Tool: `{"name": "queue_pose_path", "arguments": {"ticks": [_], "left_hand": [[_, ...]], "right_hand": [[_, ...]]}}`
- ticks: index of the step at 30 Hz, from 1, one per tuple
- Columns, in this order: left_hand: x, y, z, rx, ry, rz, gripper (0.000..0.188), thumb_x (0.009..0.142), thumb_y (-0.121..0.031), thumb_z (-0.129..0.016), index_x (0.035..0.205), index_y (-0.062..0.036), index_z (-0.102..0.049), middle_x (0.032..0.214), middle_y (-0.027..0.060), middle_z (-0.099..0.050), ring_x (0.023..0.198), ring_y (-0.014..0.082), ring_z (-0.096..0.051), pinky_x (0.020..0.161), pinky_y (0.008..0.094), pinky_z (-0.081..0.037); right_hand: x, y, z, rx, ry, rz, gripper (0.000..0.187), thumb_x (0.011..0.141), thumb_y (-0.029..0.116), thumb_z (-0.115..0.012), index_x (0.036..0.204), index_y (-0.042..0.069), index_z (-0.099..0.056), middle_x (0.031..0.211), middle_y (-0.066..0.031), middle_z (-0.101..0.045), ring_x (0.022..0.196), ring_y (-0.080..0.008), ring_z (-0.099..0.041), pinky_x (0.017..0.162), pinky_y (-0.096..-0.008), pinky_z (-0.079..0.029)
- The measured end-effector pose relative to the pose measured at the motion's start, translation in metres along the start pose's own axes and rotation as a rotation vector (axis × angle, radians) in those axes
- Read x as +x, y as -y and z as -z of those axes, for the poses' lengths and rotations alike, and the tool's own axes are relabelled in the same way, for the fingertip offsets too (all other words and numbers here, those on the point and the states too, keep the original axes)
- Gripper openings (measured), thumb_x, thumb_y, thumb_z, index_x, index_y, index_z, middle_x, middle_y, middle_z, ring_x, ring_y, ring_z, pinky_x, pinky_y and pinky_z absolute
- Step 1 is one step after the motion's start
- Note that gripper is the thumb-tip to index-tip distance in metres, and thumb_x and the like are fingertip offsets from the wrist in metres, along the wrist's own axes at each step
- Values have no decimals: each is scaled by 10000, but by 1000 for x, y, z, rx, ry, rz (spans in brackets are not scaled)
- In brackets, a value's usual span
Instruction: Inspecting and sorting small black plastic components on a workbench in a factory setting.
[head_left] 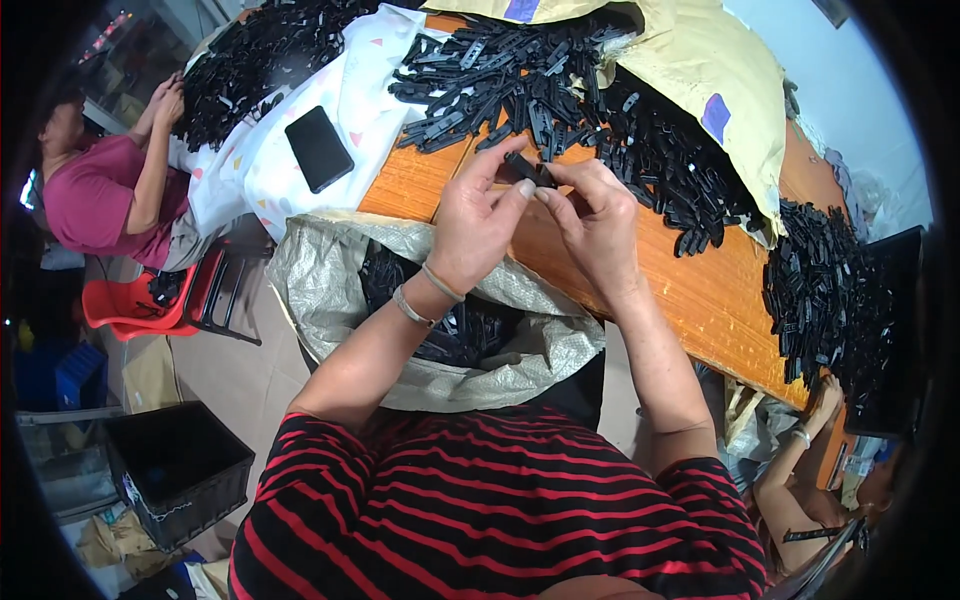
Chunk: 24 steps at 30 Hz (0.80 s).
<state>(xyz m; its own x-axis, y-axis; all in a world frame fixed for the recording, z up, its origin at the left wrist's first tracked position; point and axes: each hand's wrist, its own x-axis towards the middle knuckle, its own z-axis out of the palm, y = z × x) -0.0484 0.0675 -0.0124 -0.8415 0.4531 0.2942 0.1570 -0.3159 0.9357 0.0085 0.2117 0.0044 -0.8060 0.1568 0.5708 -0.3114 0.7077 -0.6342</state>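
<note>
Over the near edge of the wooden table, my left hand (474, 220) pinches a small black plastic piece (519, 164) between thumb and fingers. Close against it, my right hand (598, 222) has its fingertips closed on a black part too. Whether these are two parts or one joined part, I cannot tell. Below my hands, a woven sack (330, 262) gapes open in my lap with many black pieces inside. Just beyond my fingers lies a heap of slim black plastic parts (490, 85), and another pile (665, 165) spreads to the right.
A dark phone (319, 149) rests on a white patterned cloth (255, 170) at left. Yellowish sacking (690, 60) covers the far right. Co-workers sit left and right beside more black heaps (815, 290). A red chair (150, 305) and black crate (180, 470) stand at left.
</note>
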Motion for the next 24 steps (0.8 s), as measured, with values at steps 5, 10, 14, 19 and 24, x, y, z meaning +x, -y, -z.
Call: {"name": "queue_pose_path", "arguments": {"ticks": [5, 10, 14, 19, 24], "left_hand": [[-8, -6, -8, 141, -41, -73, 543, 868, 70, -627, 1371, 36, -425, 1221, 105, -546, 1061, 142, -589, 938, 271, -497], [-14, -13, -12, 189, -81, -109, 550, 853, 77, -639, 1362, 32, -437, 1213, 108, -546, 1088, 145, -576, 940, 284, -501], [-15, -11, -18, 217, -148, -153, 516, 838, 66, -654, 1324, 18, -488, 1181, 100, -564, 1070, 153, -590, 922, 296, -506], [-12, -16, -17, 541, -115, -347, 462, 798, 46, -685, 1240, -6, -561, 1105, 110, -598, 1003, 191, -621, 878, 309, -507], [-10, -19, -16, 607, -107, -426, 435, 779, 31, -705, 1194, -7, -581, 1072, 127, -613, 970, 224, -630, 854, 309, -503]], "right_hand": [[-6, 3, -6, -72, -69, 74, 255, 757, -47, -721, 1002, 19, -693, 827, -85, -617, 650, -150, -599, 554, -250, -490], [-9, 7, -7, -47, -93, 102, 257, 737, -67, -716, 979, 9, -673, 857, -84, -604, 656, -147, -597, 556, -243, -490], [-7, 6, -7, -50, -95, 115, 234, 729, -80, -709, 940, 2, -652, 848, -81, -602, 654, -144, -591, 552, -240, -485], [-5, 6, -3, -79, -113, 121, 248, 690, -55, -703, 901, 54, -630, 833, -79, -590, 639, -212, -632, 538, -325, -503], [-4, 6, 0, -108, -84, 119, 277, 676, -57, -704, 914, 58, -622, 841, -82, -591, 641, -218, -627, 543, -330, -502]]}}
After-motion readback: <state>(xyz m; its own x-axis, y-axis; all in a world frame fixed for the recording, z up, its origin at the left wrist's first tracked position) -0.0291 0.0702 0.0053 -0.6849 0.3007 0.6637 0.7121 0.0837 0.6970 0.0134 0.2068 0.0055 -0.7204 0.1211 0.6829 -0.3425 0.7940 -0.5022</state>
